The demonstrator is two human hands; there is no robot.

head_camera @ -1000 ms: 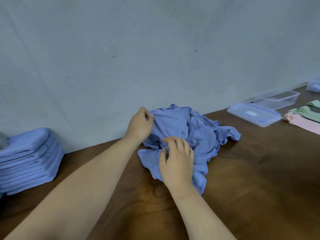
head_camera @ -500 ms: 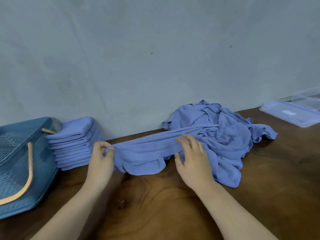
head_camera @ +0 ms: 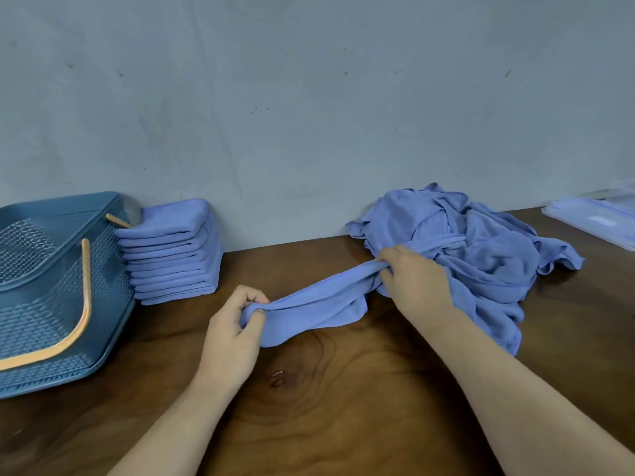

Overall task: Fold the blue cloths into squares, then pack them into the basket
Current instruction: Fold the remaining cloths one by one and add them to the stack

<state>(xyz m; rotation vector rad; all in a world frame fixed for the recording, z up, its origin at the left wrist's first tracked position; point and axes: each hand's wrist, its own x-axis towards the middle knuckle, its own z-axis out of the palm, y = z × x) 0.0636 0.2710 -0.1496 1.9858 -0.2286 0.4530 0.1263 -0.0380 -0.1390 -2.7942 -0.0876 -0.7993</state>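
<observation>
One cloth hung stretched between your hands, low over the table, its far end not yet clear of the loose pile against the wall. Your left hand pinched the near end, thumb and curled fingers bunching the fabric. Your right hand gripped the other end at the pile's edge, likely to draw this one free without dragging the rest. The slack middle sagged to the wood. The folded stack sat at the wall, just beside the basket, handy for packing later. A plastic lid lay far right, apart from the work.
</observation>
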